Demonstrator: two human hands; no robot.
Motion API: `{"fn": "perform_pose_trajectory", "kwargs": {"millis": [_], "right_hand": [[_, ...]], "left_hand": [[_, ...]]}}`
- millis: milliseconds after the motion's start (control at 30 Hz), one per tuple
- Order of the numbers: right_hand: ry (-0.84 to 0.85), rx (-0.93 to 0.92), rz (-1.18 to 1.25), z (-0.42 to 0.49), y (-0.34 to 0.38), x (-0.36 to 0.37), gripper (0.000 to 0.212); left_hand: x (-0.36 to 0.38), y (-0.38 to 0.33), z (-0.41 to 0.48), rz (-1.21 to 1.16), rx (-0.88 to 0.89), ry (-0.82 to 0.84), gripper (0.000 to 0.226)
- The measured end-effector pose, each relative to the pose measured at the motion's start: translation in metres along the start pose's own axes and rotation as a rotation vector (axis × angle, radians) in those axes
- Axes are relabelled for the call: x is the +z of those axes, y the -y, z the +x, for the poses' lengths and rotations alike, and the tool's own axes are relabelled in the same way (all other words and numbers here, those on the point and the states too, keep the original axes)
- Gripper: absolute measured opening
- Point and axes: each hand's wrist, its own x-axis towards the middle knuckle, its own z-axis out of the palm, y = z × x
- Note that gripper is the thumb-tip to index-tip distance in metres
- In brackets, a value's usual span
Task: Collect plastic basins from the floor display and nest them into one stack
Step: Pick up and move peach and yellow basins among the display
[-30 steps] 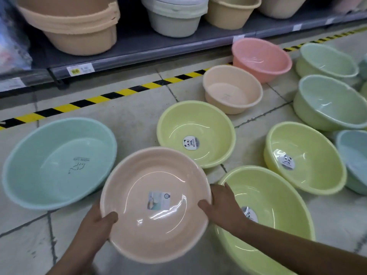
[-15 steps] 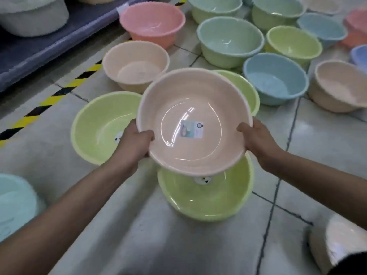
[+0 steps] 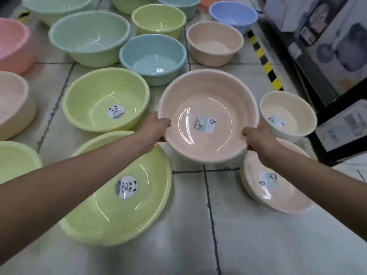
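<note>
I hold a peach basin [image 3: 208, 100] with a label inside, lifted above the tiled floor. My left hand [image 3: 156, 127] grips its left rim and my right hand [image 3: 256, 137] grips its right rim. Below my right forearm a similar peach basin [image 3: 278, 199] sits on the floor. A cream basin [image 3: 288, 108] stands just right of the held one. Two light green basins with panda stickers lie to the left, one [image 3: 105, 96] beyond my left hand and one [image 3: 123, 215] under my left forearm.
Several more basins cover the floor behind: a blue one [image 3: 153, 52], a beige one [image 3: 214, 40], a pale green one [image 3: 89, 34], a pink one [image 3: 12, 42]. Yellow-black tape [image 3: 264, 60] edges a shelf of boxes [image 3: 325, 36] on the right. Bare tiles [image 3: 258, 245] lie in front.
Both hands have carried the peach basin to the right, away from the green basin it hovered over. The view has swung right, bringing the cream and peach basins and the right shelf into sight.
</note>
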Motion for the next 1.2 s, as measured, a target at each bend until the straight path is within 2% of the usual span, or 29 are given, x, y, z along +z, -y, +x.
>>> {"fn": "perform_pose_trajectory", "kwargs": {"millis": [200,333,467,633,800,867,900,967,1033,1100,1200], "right_hand": [[-0.071,0.157,0.081,0.033,-0.034,-0.007,0.025],[-0.079,0.193,0.008,0.062,-0.034,0.0,0.029],[-0.072,0.24,-0.024,0.085,-0.032,0.011,0.034],[-0.068,0.261,0.004,0.098,-0.036,0.02,0.042],[-0.114,0.258,-0.052,0.099,-0.045,0.018,0.059],[-0.171,0.178,-0.152,0.083,-0.034,0.019,0.062],[-0.189,0.065,-0.225,0.074,-0.027,0.021,0.064],[-0.175,-0.216,-0.344,0.052,-0.015,0.026,0.064],[-0.068,-0.406,-0.344,0.026,-0.003,0.041,0.055],[0.079,-0.443,-0.314,0.001,0.008,0.064,0.046],[0.303,-0.42,-0.377,-0.034,0.009,0.109,0.04]], "left_hand": [[0.048,0.016,0.026,0.131,-0.001,-0.014,0.024],[0.055,0.018,0.042,0.189,-0.047,-0.04,0.035],[0.058,0.026,0.054,0.246,-0.096,-0.098,0.031],[0.064,0.035,0.059,0.276,-0.097,-0.117,0.029],[0.068,0.029,0.055,0.273,-0.099,-0.107,0.03],[0.059,0.022,0.047,0.288,-0.116,-0.07,0.036],[0.05,0.016,0.041,0.351,-0.089,-0.059,0.039],[0.023,0.001,0.021,0.559,0.082,-0.069,0.038],[-0.015,-0.01,-0.012,0.735,0.263,-0.109,0.028],[-0.057,-0.009,-0.053,0.822,0.309,-0.186,0.022],[-0.122,0.03,-0.102,0.89,0.169,-0.376,0.023]]}}
